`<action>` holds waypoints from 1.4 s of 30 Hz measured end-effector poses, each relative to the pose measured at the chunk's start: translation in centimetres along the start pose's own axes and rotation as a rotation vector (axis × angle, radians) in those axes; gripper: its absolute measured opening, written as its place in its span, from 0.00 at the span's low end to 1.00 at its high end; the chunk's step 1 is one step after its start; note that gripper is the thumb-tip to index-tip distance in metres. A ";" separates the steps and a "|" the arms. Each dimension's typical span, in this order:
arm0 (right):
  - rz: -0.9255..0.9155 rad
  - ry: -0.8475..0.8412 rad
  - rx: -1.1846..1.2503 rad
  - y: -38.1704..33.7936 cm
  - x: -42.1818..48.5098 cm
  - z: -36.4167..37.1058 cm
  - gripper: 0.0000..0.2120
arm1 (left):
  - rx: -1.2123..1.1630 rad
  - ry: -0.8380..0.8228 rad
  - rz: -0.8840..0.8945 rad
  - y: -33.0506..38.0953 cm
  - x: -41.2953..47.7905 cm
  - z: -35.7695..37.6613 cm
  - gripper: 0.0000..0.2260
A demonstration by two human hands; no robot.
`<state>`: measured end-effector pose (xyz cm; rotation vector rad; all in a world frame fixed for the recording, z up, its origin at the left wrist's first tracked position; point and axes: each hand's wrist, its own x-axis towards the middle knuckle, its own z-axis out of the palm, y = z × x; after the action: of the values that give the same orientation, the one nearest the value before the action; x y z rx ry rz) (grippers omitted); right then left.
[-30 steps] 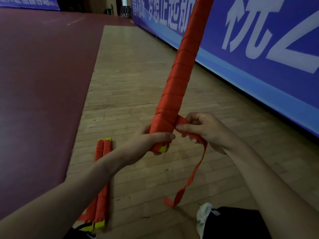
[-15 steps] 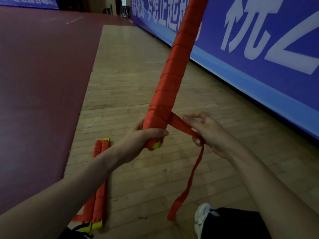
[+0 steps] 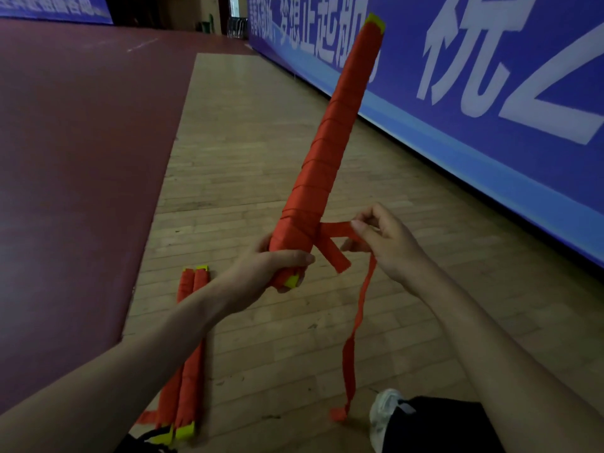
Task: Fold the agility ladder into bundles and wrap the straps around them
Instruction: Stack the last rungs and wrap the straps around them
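Left hand (image 3: 261, 273) grips bundle (image 3: 327, 158) | right hand (image 3: 389, 243) pinches strap (image 3: 336, 228)

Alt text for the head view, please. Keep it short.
The left hand grips the lower end of an orange wrapped bundle tilted upward; the right hand pinches the loose strap beside it, the tail hanging down. Two finished bundles lie side by side on the wood floor at left, a blue banner along the right.

An indoor sports hall: pale wooden strip floor (image 3: 261, 178) beside dark red court surface (image 3: 81, 142), and a long blue banner (image 3: 490, 109) (large white characters) along the wall.
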<state>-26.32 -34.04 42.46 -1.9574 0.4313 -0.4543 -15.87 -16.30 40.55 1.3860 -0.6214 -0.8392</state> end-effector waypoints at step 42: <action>-0.111 -0.418 -0.077 -1.5 -0.9 -0.1 0.10 | 0.334 0.050 0.123 -0.7 0.2 1.0 0.16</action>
<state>-26.97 -33.14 43.74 -2.0909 0.0746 -0.0901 -16.65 -17.02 39.96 1.6455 -0.8261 -0.6187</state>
